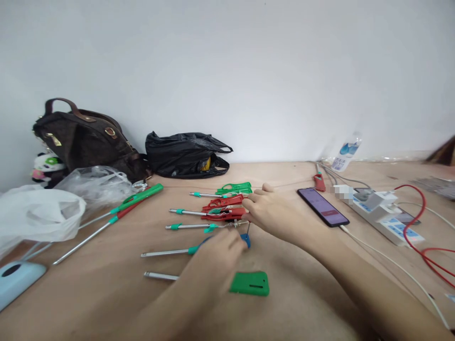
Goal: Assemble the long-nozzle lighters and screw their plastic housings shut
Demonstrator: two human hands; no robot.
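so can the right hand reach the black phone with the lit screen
Probably yes: the black phone with the lit screen lies uncovered, only bare brown tabletop between it and the right hand.

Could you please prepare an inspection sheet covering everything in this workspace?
Surface: brown tabletop, shadowed near the hands.
Work items: lighter-like tools with metal tubes; red casings with exposed wires; blue casing, partly hidden; green casing, nearest the camera.
Clutter: phone, white plastic bag, black plastic bag.
Hands: left hand blurred over the blue casing; right hand at the red casings; both grips unclear.
Cables: red cable, white cable, power strip.
Surroundings: pale wall behind; other people: nothing seen.
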